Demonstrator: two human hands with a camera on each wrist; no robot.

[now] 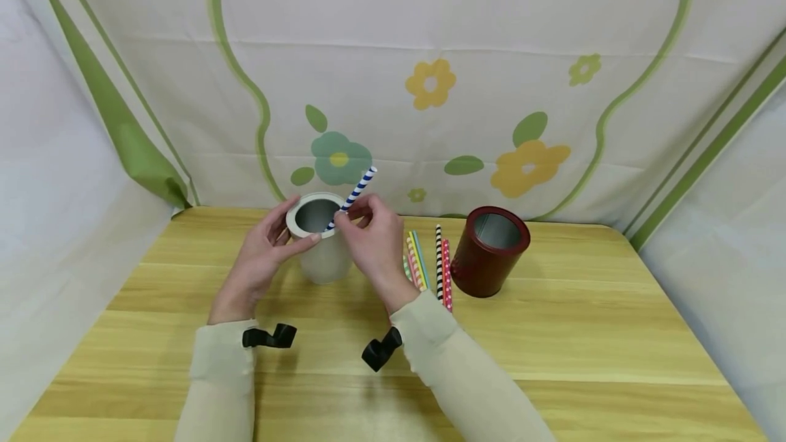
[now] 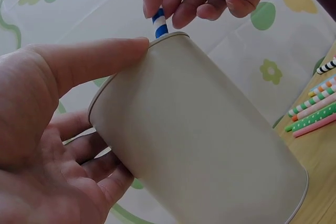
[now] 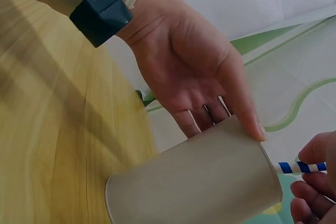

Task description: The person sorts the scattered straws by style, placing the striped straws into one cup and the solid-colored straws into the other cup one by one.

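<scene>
Near the table's (image 1: 552,360) back edge, the left hand (image 1: 258,264) cups the white cup (image 1: 322,251) while the right hand (image 1: 374,237) pinches the blue-striped straw (image 1: 356,193), half in; next, probably, letting it drop.

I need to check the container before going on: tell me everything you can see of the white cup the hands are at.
The white cup is a plain, matte cylinder with a thin rim and a grey, metal-looking inside. It stands on the wooden table, open end up, left of the loose straws. The left hand holds its side, thumb at the rim. The right hand pinches a blue-and-white striped straw whose lower end dips slanted into the opening.
</scene>
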